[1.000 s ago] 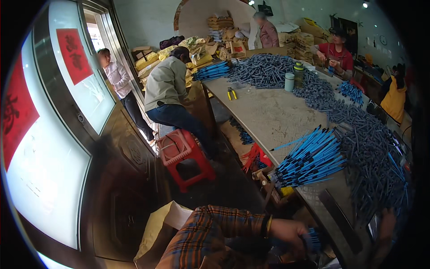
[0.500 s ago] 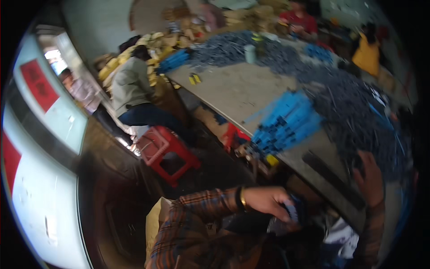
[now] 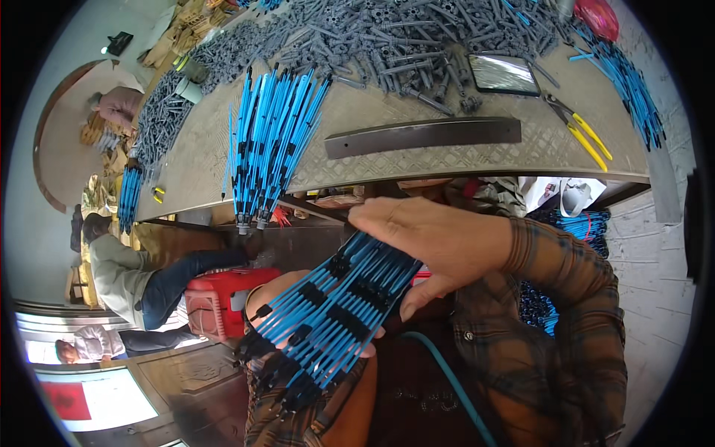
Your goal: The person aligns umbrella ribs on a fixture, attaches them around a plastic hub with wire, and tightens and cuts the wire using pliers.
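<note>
A thick bundle of thin blue rods with black fittings [image 3: 339, 298] lies slanted in front of my body. My left hand [image 3: 272, 294] is wrapped round it from below; much of that hand is hidden behind the rods, with fingertips showing at the bundle's right edge. At the upper right end of the bundle is my right hand [image 3: 439, 242], its fingers stretched out flat and the thumb apart, the palm facing the rod ends. Whether the palm touches them I cannot tell. Another fan of blue rods [image 3: 272, 134] rests on the worktable [image 3: 372, 170], its black tips jutting over the near edge.
On the table are a dark curved bar [image 3: 424, 138], pliers with yellow handles [image 3: 588, 141], a phone-like slab [image 3: 503, 74] and a large heap of grey plastic pieces [image 3: 357, 41]. More blue rods [image 3: 622, 86] lie at right. A seated person [image 3: 123, 264] and a red stool [image 3: 208, 305] are left.
My view has swung toward the table. My right hand has left the tabletop and come to the rod bundle, now plainly seen in my left hand; earlier that hand's load was blurred.
</note>
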The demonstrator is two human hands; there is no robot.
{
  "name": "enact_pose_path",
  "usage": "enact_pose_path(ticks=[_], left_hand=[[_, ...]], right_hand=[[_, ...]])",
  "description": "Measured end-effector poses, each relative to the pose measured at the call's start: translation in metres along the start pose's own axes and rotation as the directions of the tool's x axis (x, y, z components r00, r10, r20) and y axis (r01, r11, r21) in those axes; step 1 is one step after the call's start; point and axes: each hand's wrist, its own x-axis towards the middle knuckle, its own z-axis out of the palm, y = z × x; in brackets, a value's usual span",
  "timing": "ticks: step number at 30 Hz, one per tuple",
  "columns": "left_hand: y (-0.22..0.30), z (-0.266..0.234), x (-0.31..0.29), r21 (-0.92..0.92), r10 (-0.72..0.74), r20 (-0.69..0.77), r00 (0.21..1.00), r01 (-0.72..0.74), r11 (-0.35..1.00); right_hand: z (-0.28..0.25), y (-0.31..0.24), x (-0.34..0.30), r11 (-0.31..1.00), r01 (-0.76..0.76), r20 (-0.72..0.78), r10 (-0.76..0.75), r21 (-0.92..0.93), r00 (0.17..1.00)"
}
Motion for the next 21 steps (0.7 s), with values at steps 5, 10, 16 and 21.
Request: enact_pose_path(ticks=[5,10,16,21], left_hand=[[0.014,-0.010,0.011,0.295,-0.111,0.048,0.993,0.092,0.951],[0.032,-0.025,0.021,0.581,-0.235,0.056,0.970,0.159,0.798],[0.047,-0.041,0.030,0.847,-0.387,0.009,0.922,0.198,0.493],[0.020,-0.059,0.025,0.873,-0.252,0.031,0.967,0.096,0.478]], right_hand=[[0.010,0.002,0.011,0.983,0.077,-0.053,-0.069,0.169,0.996],[0.006,-0.008,0.020,0.995,0.035,0.103,-0.045,0.092,0.994],[0.010,-0.007,0.023,0.923,-0.059,0.176,-0.010,0.381,0.984],[0.012,-0.007,0.023,0.884,-0.189,0.297,0.060,0.428,0.953]])
